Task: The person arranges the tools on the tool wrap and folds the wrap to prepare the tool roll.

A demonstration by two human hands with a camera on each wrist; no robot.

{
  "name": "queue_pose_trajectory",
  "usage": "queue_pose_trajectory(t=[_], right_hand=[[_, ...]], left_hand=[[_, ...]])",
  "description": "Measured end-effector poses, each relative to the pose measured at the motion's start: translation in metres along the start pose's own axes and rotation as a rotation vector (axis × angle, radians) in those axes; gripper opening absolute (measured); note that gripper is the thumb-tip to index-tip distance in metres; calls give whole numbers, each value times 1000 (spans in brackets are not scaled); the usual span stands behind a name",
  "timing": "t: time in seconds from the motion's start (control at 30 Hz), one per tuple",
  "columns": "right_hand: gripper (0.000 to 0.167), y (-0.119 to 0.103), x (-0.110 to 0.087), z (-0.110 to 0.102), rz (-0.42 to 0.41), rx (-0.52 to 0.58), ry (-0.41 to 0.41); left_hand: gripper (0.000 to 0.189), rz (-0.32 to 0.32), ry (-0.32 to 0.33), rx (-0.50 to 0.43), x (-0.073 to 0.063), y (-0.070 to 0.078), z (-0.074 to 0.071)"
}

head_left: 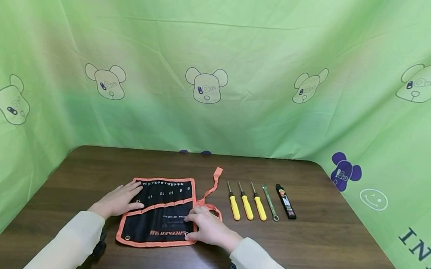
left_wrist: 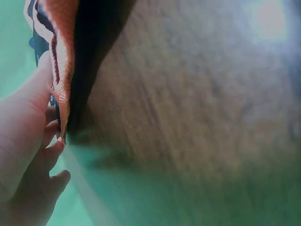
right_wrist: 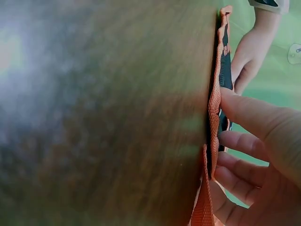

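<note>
A black tool roll pouch point(head_left: 165, 225) with orange trim lies spread flat on the wooden table, its pockets and printed numbers facing up. My left hand point(head_left: 121, 201) rests on its left side, fingers extended over the upper pocket area. In the left wrist view, the thumb and fingers of that hand lie along the orange edge point(left_wrist: 66, 70). My right hand point(head_left: 208, 227) touches the right side, thumb near the lower corner and fingertips on the black cloth. Seen from the right wrist, thumb and loosely bent fingers meet the pouch's edge point(right_wrist: 215, 103).
An orange tie strap point(head_left: 212, 186) trails from the pouch's right side. Further right lie several tools in a row: yellow-handled screwdrivers point(head_left: 247, 207), a combination wrench point(head_left: 270, 202) and a slim black package point(head_left: 286, 202). A green printed curtain point(head_left: 239, 128) surrounds the table's back and sides.
</note>
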State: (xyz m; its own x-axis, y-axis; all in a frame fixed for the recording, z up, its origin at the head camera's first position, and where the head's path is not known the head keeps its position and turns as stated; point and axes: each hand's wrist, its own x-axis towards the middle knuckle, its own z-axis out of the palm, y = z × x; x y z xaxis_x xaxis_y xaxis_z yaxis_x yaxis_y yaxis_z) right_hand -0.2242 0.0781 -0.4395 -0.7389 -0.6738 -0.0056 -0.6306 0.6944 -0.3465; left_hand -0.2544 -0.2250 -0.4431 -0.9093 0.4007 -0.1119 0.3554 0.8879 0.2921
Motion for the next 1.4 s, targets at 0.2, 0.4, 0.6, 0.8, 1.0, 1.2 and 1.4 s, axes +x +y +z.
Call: queue_pose_trajectory(t=[0.2, 0.4, 0.6, 0.8, 1.0, 1.2, 1.4], right_hand=[[37, 1, 1, -2, -4, -8, -17], [37, 3, 2, -4, -15, -22, -28], [37, 7, 3, -5, -21, -30, -26], [36, 11, 2, -8, -35, -43, -3], [33, 13, 2, -9, -17, -49, 6], [32, 15, 2, -10, -10, -52, 15], [30, 17, 3, -10, 2, -62, 33]], left_hand=[[67, -9, 4, 33, -1, 0, 1], [67, -31, 1, 51, -5, 0, 2], [66, -27, 8, 67, -11, 1, 2], [64, -16, 8, 75, -20, 3, 0], [62, -7, 17, 78, -29, 6, 2], [61, -13, 36, 90, -34, 9, 1], [62, -29, 37, 137, -37, 14, 0]])
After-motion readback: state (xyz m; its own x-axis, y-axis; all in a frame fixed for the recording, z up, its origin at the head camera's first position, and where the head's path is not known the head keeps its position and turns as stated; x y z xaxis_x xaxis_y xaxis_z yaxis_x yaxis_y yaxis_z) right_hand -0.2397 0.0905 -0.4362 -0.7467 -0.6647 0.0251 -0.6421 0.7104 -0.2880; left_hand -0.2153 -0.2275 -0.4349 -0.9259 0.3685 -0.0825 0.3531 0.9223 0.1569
